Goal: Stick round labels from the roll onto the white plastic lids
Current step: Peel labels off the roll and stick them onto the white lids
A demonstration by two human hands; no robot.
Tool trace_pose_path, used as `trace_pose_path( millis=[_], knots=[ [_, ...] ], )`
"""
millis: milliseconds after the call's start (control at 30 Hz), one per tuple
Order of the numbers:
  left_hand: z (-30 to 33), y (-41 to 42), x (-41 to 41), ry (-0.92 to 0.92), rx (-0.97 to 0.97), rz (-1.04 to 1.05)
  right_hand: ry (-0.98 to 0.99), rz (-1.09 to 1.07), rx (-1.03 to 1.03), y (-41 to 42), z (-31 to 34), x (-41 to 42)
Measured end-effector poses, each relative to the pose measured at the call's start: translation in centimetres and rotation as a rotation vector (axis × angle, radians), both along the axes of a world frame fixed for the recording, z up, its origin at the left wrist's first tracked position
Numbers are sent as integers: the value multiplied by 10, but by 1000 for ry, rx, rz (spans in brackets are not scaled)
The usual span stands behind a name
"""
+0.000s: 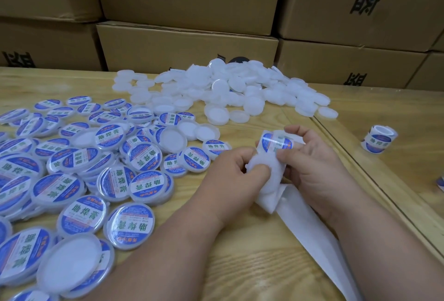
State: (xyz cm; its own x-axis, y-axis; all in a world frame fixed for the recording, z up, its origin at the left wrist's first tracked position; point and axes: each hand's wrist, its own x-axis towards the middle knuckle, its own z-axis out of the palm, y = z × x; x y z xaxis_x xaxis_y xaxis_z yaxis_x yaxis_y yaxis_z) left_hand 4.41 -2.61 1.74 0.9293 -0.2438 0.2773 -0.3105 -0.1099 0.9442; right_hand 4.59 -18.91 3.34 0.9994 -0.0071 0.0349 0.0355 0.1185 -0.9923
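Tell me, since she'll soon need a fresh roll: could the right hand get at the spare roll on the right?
Probably yes: the table between the right hand and the spare roll is bare, but its fingers now hold a label strip.

A light wooden worktop (240, 264) with plain grain fills the lower view; a dark seam runs diagonally across its right part. Behind it, brown cardboard boxes (187, 44) are stacked in rows along the far edge, reaching the top of the view, and bear large black printed characters. At the right edge of the view, a small blue-and-white object (440, 184) lies on the worktop, mostly cut off.
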Motion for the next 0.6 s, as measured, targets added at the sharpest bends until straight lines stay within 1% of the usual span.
trace_pose_path(
  millis=[67, 167, 200, 267, 333, 367, 433, 533, 600],
  knots=[
    [1, 0, 3, 20, -139, 125, -28, -84, -71, -2, -1, 0],
    [1, 4, 10, 113, -400, 254, -53, -130, -139, -4, -3, 0],
    [1, 5, 11, 124, -443, 279, -61, -133, -170, -4, -3, 0],
    [0, 4, 12, 85, -460, 339, -76, -127, -222, -3, -3, -1],
    [1, 4, 11, -13, -410, 390, -94, -115, -262, 0, -3, -1],
    [1, 5, 10, -86, -352, 393, -108, -107, -281, 1, -3, -2],
    [0, 5, 7, -189, -179, 327, -140, -100, -312, 4, -3, -2],
    [-4, 2, 5, -182, 30, 197, -174, -80, -296, 7, -2, -5],
    [-4, 1, 4, -165, 78, 174, -191, -63, -280, 8, -2, -6]
  ],
)
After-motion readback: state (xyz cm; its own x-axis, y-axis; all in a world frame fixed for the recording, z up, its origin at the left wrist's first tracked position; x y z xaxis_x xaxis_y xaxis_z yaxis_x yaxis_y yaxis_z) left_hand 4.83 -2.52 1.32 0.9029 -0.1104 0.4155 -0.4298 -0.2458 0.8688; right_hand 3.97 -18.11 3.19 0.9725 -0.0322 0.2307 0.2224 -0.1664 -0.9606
